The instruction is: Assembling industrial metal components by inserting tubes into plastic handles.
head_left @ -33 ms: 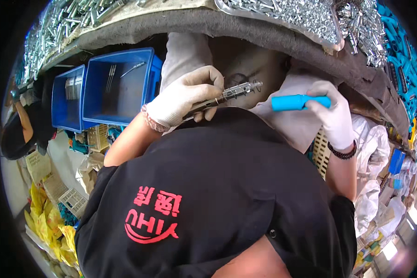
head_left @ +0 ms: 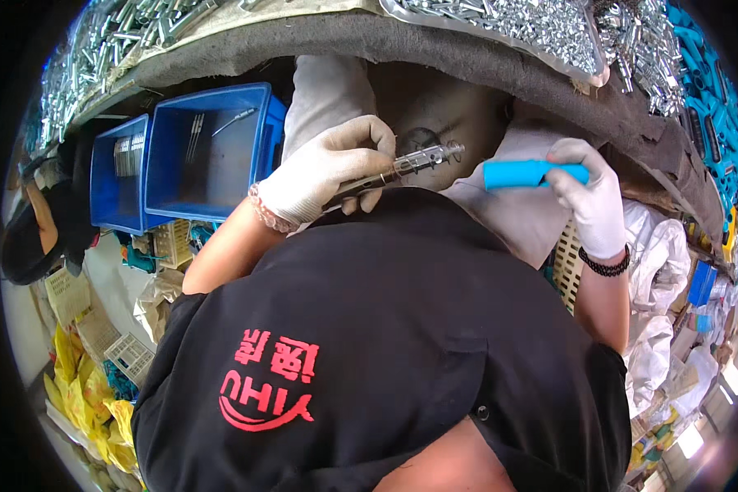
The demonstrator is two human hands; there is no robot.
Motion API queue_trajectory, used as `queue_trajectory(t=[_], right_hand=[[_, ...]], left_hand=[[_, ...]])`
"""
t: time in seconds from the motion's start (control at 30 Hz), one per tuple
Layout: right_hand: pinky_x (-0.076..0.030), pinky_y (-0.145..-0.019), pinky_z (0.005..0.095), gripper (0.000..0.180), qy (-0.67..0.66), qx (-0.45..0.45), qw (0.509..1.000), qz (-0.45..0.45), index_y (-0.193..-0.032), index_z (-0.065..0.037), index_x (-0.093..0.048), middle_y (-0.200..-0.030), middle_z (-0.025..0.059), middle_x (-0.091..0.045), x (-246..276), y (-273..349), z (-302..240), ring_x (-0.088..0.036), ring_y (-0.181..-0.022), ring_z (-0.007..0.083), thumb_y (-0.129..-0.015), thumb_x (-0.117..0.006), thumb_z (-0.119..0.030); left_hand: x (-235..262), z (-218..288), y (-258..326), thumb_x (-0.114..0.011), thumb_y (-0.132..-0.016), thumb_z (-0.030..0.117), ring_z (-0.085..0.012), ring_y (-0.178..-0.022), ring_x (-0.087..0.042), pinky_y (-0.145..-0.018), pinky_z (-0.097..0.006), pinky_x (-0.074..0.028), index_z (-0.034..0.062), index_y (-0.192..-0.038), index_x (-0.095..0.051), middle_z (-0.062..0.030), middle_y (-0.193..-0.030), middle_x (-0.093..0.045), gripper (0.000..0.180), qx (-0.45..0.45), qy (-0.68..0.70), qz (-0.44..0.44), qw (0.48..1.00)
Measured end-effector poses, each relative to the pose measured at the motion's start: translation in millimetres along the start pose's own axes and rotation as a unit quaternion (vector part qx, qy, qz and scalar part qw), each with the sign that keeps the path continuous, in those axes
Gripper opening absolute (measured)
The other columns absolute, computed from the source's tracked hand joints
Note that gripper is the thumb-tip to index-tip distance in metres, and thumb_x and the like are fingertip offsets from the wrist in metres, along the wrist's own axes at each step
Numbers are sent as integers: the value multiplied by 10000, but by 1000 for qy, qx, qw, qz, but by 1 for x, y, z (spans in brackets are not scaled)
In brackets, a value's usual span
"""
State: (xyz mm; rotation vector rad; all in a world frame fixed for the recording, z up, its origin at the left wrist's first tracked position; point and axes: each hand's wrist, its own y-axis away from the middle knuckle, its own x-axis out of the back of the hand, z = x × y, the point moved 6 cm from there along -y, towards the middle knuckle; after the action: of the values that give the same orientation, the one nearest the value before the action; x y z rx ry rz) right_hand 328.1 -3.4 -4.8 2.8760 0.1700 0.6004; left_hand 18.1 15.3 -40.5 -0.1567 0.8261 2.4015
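My left hand (head_left: 333, 174), in a white knit glove, is closed round a long metal rod mechanism (head_left: 422, 161) with slots and small pins along it. Its tip points right and slightly up, and its rear part is under my fingers. My right hand (head_left: 592, 195), also gloved, pinches a bright blue plastic sleeve (head_left: 512, 174). This sleeve is wider at the end facing the metal mechanism. A gap separates the two parts, both held above my lap.
A workbench edge (head_left: 303, 41) with grey cloth curves across the far side, heaped with metal parts (head_left: 508, 33) and, at far right, blue pieces (head_left: 701, 90). Blue bins (head_left: 209, 94) with thin metal rods stand at left. A co-worker's arm (head_left: 43, 217) shows beyond them.
The blue sleeve and my right hand have shifted slightly right and down, away from the metal mechanism. My left hand stays almost in place.
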Motion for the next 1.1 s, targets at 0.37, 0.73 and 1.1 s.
queue_trajectory(t=[0.37,0.73,1.1], right_hand=[[-363,-513,169,145,-190,-58,980,-7,-1061,-48,-660,-797,-15,-598,-39,-20,20,-504,-619,21,-923,-678,-91],[-459,-565,198,173,-259,-8,966,10,-1091,-8,-641,-951,33,-649,-54,-25,16,-578,-696,60,-922,-671,-30],[-554,-618,251,146,-292,-59,947,-116,-1054,0,-588,-945,90,-634,-111,-18,-3,-652,-725,125,-920,-644,-17]], left_hand=[[3,-3,3,-583,-926,196,-94,-478,-487,-441,-225,-357,93,-990,-541,-49,-636,-586,129,9,-25,-28,999],[12,2,-1,-577,-923,188,-103,-505,-514,-448,-234,-375,81,-959,-521,-59,-647,-579,126,-8,-4,-47,999],[3,10,-10,-471,-1022,199,-65,-490,-503,-435,-226,-433,48,-1259,-521,-11,-720,-563,285,40,-191,27,980]])
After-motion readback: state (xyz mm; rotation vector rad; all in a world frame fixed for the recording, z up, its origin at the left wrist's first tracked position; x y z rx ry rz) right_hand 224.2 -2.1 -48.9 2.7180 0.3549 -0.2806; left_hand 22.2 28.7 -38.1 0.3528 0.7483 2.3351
